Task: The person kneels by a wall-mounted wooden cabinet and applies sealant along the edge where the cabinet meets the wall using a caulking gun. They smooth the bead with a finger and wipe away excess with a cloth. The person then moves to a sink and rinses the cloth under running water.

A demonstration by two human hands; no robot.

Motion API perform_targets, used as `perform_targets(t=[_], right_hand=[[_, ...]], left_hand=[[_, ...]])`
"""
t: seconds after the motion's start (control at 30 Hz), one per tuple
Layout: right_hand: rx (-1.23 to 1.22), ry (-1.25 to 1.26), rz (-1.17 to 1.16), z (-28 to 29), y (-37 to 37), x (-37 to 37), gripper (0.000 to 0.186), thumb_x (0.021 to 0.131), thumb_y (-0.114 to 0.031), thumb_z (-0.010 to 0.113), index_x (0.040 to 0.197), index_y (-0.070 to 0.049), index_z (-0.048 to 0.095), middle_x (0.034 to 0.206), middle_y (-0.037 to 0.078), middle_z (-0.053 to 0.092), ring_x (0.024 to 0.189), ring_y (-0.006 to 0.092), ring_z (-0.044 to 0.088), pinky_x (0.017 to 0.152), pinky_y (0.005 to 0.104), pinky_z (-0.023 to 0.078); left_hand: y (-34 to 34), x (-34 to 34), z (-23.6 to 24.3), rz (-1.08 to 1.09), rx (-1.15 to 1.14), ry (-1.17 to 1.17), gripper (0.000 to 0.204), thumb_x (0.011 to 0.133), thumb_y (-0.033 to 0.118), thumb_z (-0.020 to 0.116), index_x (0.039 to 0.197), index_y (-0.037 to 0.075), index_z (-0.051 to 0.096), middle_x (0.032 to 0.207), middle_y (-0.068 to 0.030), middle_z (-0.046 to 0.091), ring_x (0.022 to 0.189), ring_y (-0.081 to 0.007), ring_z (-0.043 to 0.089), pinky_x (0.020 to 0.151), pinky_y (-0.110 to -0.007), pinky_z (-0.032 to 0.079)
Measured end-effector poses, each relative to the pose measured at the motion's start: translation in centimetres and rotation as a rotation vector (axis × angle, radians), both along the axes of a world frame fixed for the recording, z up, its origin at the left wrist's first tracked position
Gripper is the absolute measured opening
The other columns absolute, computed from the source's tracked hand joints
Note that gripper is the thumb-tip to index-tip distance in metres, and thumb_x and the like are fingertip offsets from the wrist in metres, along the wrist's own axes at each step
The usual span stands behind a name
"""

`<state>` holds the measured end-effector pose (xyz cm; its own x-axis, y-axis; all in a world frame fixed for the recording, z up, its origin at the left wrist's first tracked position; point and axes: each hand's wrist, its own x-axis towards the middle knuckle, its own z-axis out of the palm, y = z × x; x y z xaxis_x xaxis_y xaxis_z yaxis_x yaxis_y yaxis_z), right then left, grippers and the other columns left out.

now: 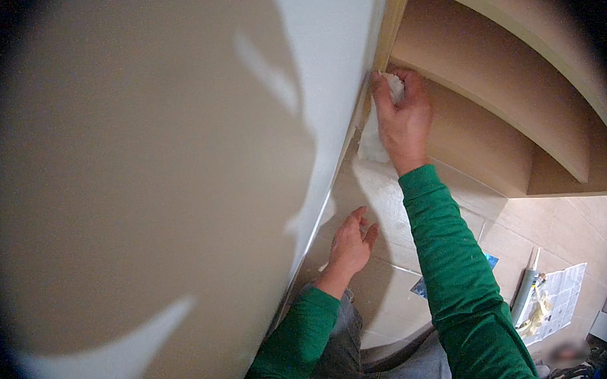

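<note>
At two o'clock, your right hand [409, 122] reaches up beside the smooth white wall [328, 31], thumb and fingers pinching a soft, crumpled white wad [394, 88] near the straight wooden edge [400, 9] of the curved shelves [459, 24]. At five, your left hand [350, 248] hangs bare, fingers loosely bent, thumb apart. A slim, pointed tube [524, 294] lies toward four.

At 2 o'clock, the right hand [405, 119] is set in a pinch, thumb opposite curled fingers, its arm [455, 261] stretched toward 12 o'clock. At 5 o'clock, the left hand [351, 249] hovers relaxed, fingers toward 1 o'clock.
</note>
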<state>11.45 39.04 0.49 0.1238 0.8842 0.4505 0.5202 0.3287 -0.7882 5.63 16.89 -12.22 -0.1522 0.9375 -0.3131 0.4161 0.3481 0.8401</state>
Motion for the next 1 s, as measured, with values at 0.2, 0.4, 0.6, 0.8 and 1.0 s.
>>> perform_targets(t=[0.2, 0.4, 0.6, 0.8, 1.0], right_hand=[[-0.039, 0.084, 0.015, -1.3, -0.4, -0.6, 0.031, 0.094, -0.03, 0.07, 0.106, -0.002, 0.066, 0.098, 0.021, 0.071, 0.09, 0.0404, 0.069, 0.081, 0.0466, 0.054], [-0.097, 0.015, -0.007, -2.9, -0.6, -0.4, 0.033, 0.095, -0.031, 0.069, 0.109, -0.002, 0.065, 0.099, 0.023, 0.071, 0.092, 0.0423, 0.069, 0.082, 0.0477, 0.053], [-0.062, -0.007, 0.008, -0.3, -0.3, -0.7, 0.033, 0.096, -0.031, 0.067, 0.111, -0.003, 0.065, 0.102, 0.023, 0.07, 0.094, 0.0432, 0.068, 0.084, 0.048, 0.052], [-0.022, -0.034, -0.039, -2.3, -0.5, 0.0, 0.031, 0.096, -0.031, 0.068, 0.107, -0.002, 0.064, 0.096, 0.022, 0.07, 0.083, 0.0393, 0.069, 0.076, 0.0452, 0.053], [0.122, 0.01, -0.025, -0.1, 0.0, -0.9, 0.031, 0.096, -0.031, 0.069, 0.105, -0.002, 0.064, 0.093, 0.022, 0.07, 0.08, 0.0388, 0.069, 0.073, 0.0446, 0.054]], left_hand=[[-0.2, 0.0, 0.2, 0.018, -0.03, 0.008, 0.052, 0.093, 0.022, 0.07, 0.137, 0.0, 0.053, 0.107, -0.0161, 0.068, 0.087, -0.0313, 0.067, 0.083, -0.044, 0.054], [0.0, 0.0, 0.4, -0.003, -0.036, 0.037, 0.052, 0.093, 0.023, 0.069, 0.137, 0.001, 0.053, 0.106, -0.0161, 0.068, 0.088, -0.0302, 0.067, 0.083, -0.044, 0.054], [-0.3, -0.1, -1.2, 0.0, -0.021, 0.025, 0.054, 0.093, 0.025, 0.07, 0.137, 0.0, 0.052, 0.103, -0.0171, 0.069, 0.086, -0.0327, 0.068, 0.08, -0.045, 0.055], [0.3, 0.3, -0.7, 0.008, -0.058, 0.007, 0.056, 0.092, 0.026, 0.071, 0.138, -0.001, 0.052, 0.103, -0.0184, 0.069, 0.089, -0.0336, 0.069, 0.081, -0.045, 0.056], [-0.1, -0.2, -0.8, -0.005, -0.093, -0.002, 0.056, 0.093, 0.028, 0.069, 0.138, -0.001, 0.051, 0.104, -0.0193, 0.069, 0.09, -0.0344, 0.068, 0.083, -0.046, 0.055]])
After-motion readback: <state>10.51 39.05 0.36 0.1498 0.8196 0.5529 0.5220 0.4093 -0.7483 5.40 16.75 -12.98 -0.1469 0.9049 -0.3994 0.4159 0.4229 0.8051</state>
